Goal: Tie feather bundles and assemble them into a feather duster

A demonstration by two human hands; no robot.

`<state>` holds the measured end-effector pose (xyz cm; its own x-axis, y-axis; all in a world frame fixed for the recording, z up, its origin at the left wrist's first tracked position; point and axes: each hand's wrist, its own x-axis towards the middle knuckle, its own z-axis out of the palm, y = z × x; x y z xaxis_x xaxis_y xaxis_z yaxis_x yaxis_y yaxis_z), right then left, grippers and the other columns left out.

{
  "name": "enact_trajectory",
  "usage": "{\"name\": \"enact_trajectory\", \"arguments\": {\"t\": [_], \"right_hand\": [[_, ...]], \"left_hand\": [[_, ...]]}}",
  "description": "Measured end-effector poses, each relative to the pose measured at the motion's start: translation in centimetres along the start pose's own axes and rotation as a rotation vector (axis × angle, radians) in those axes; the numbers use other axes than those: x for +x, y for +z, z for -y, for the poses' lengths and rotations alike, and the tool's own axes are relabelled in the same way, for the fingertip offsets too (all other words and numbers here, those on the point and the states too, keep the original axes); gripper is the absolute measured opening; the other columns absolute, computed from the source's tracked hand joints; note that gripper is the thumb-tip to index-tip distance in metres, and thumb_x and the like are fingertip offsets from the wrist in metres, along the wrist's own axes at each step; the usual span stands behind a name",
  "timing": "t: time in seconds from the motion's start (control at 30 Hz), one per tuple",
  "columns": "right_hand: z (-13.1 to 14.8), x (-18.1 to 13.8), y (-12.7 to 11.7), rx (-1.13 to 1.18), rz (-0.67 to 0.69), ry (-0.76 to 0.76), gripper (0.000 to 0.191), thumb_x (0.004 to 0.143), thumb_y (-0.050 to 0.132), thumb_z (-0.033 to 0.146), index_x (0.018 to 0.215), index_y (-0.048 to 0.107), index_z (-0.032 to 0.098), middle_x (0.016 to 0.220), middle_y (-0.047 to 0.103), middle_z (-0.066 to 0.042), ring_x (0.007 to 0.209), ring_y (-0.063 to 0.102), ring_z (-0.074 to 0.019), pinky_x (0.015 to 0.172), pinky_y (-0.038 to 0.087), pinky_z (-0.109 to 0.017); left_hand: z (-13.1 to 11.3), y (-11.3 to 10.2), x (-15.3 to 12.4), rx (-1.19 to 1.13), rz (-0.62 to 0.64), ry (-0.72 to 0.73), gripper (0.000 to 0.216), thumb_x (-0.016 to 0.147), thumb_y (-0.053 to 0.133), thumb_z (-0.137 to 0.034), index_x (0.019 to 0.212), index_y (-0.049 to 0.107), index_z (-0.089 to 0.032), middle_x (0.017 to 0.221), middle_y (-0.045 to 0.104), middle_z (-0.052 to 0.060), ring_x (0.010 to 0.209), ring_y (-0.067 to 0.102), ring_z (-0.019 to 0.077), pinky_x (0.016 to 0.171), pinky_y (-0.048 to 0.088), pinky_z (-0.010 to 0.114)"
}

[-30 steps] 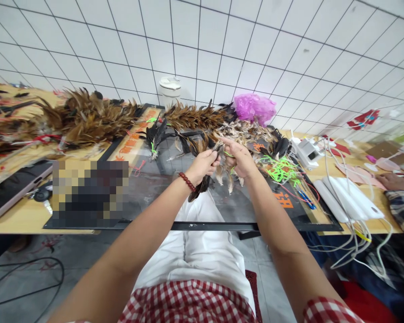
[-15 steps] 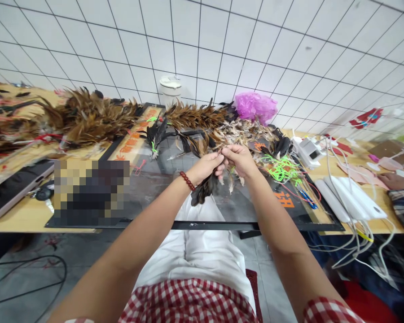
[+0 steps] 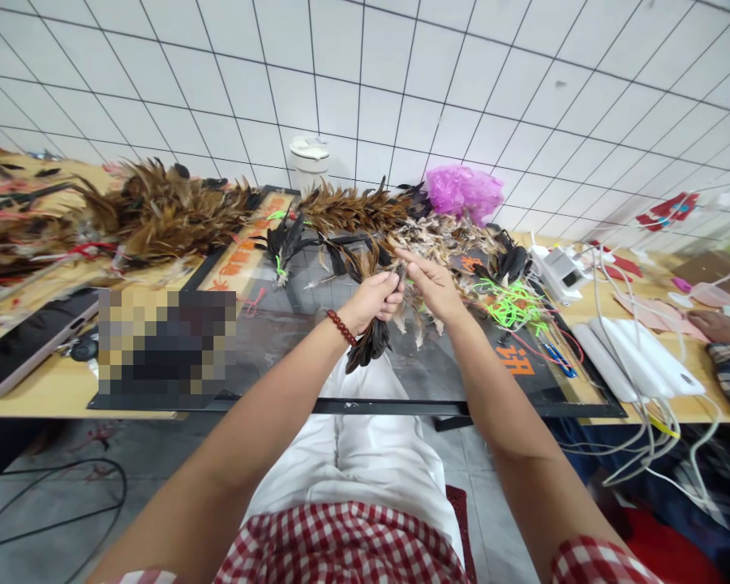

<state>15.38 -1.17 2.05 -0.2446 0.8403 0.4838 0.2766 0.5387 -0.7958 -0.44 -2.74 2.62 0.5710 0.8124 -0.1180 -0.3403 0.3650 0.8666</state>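
My left hand (image 3: 372, 298), with a red bead bracelet at the wrist, is closed round a small bunch of dark feathers (image 3: 371, 341) that hangs below the fist. Right beside it, my right hand (image 3: 431, 285) pinches pale brown feathers (image 3: 414, 318) that dangle under its fingers. Both hands hover over a dark glass-topped mat (image 3: 292, 324) in the middle of the table. Just behind them lies a heap of loose brown and speckled feathers (image 3: 444, 237).
Brown feather bundles (image 3: 158, 212) lie at the left, black feathers (image 3: 283, 242) and a white cup (image 3: 309, 162) behind. Green ties (image 3: 511, 305), a pink bag (image 3: 464, 191), white devices with cables (image 3: 633, 357) are at right. A phone (image 3: 30, 341) lies left. Another person's hand (image 3: 714, 324) rests far right.
My hands came together half a second ago and have drawn slightly apart again. The dark bunch in the left hand hangs a little lower and straighter.
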Motion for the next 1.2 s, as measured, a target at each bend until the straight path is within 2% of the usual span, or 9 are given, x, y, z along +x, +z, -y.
{"name": "enact_trajectory", "arguments": {"t": [0.1, 0.23, 0.37, 0.43, 0.57, 0.67, 0.8, 1.03, 1.2], "right_hand": [[0.1, -0.11, 0.11, -0.064, 0.009, -0.096, 0.049, 0.092, 0.046, 0.05, 0.131, 0.056, 0.024, 0.13, 0.06, -0.005, 0.123, 0.052, -0.0186, 0.108, 0.036, -0.035], [0.18, -0.31, 0.33, -0.082, 0.037, -0.041, 0.05, 0.093, 0.044, 0.05, 0.132, 0.055, 0.021, 0.099, 0.071, -0.005, 0.097, 0.064, -0.0178, 0.094, 0.046, -0.036], [0.26, -0.18, 0.46, -0.033, -0.012, -0.026, 0.054, 0.09, 0.045, 0.055, 0.129, 0.058, 0.022, 0.108, 0.068, -0.006, 0.108, 0.058, -0.0205, 0.096, 0.045, -0.036], [0.28, -0.13, 0.37, -0.017, -0.023, -0.025, 0.053, 0.089, 0.046, 0.056, 0.127, 0.06, 0.022, 0.106, 0.068, -0.006, 0.106, 0.058, -0.0204, 0.093, 0.045, -0.035], [0.05, -0.26, 0.17, 0.07, 0.009, 0.068, 0.051, 0.087, 0.051, 0.055, 0.122, 0.064, 0.019, 0.07, 0.06, -0.001, 0.067, 0.054, -0.0128, 0.067, 0.046, -0.027], [-0.11, -0.36, 0.33, 0.185, 0.027, 0.162, 0.051, 0.085, 0.055, 0.055, 0.119, 0.065, 0.018, 0.055, 0.042, 0.005, 0.048, 0.035, -0.0073, 0.048, 0.031, -0.021], [0.01, -0.37, 0.83, 0.27, -0.02, 0.192, 0.052, 0.083, 0.055, 0.057, 0.121, 0.063, 0.023, 0.055, 0.037, 0.005, 0.046, 0.026, -0.007, 0.043, 0.02, -0.022], [-0.2, -0.31, 1.0, 0.342, 0.001, 0.235, 0.055, 0.079, 0.06, 0.058, 0.117, 0.065, 0.018, 0.053, 0.032, 0.006, 0.046, 0.024, -0.0063, 0.043, 0.015, -0.021], [0.06, -0.09, 0.83, 0.45, -0.049, 0.246, 0.051, 0.077, 0.064, 0.054, 0.116, 0.065, 0.021, 0.057, 0.032, 0.006, 0.047, 0.021, -0.0058, 0.041, 0.013, -0.021]], "left_hand": [[-0.07, -0.02, -0.01, 0.019, -0.02, 0.027, 0.025, 0.092, 0.047, -0.034, 0.075, 0.045, -0.016, 0.052, 0.034, -0.007, 0.035, 0.024, 0.0012, 0.035, 0.017, 0.011], [-0.05, -0.1, -0.02, 0.034, -0.011, 0.029, 0.026, 0.092, 0.047, -0.038, 0.079, 0.049, -0.015, 0.052, 0.035, -0.007, 0.034, 0.022, 0.0011, 0.035, 0.017, 0.011], [-0.02, -0.09, -0.03, 0.044, -0.03, 0.029, 0.029, 0.09, 0.05, -0.041, 0.075, 0.046, -0.016, 0.051, 0.032, -0.008, 0.034, 0.021, 0.0011, 0.035, 0.016, 0.011], [-0.01, -0.04, -0.05, 0.059, -0.029, 0.027, 0.029, 0.09, 0.05, -0.04, 0.074, 0.046, -0.016, 0.051, 0.032, -0.008, 0.034, 0.021, 0.0011, 0.035, 0.016, 0.011], [0.19, 0.0, -0.06, 0.074, -0.009, 0.034, 0.027, 0.092, 0.046, -0.039, 0.078, 0.048, -0.015, 0.052, 0.033, -0.008, 0.035, 0.021, 0.0011, 0.035, 0.015, 0.012], [0.42, -0.04, 0.04, 0.091, -0.018, 0.036, 0.029, 0.092, 0.045, -0.039, 0.075, 0.046, -0.016, 0.051, 0.031, -0.008, 0.035, 0.019, 0.0012, 0.036, 0.013, 0.012], [0.5, 0.04, 0.09, 0.083, -0.046, 0.063, 0.031, 0.091, 0.047, -0.041, 0.073, 0.043, -0.017, 0.051, 0.03, -0.008, 0.034, 0.019, 0.0011, 0.036, 0.013, 0.012], [0.62, 0.2, 0.03, 0.081, -0.083, 0.052, 0.029, 0.092, 0.045, -0.039, 0.074, 0.046, -0.016, 0.05, 0.032, -0.008, 0.034, 0.019, 0.001, 0.036, 0.013, 0.012], [0.69, 0.04, 0.17, 0.073, -0.114, 0.093, 0.03, 0.091, 0.047, -0.041, 0.073, 0.044, -0.017, 0.051, 0.032, -0.008, 0.035, 0.019, 0.001, 0.036, 0.013, 0.013]]}}
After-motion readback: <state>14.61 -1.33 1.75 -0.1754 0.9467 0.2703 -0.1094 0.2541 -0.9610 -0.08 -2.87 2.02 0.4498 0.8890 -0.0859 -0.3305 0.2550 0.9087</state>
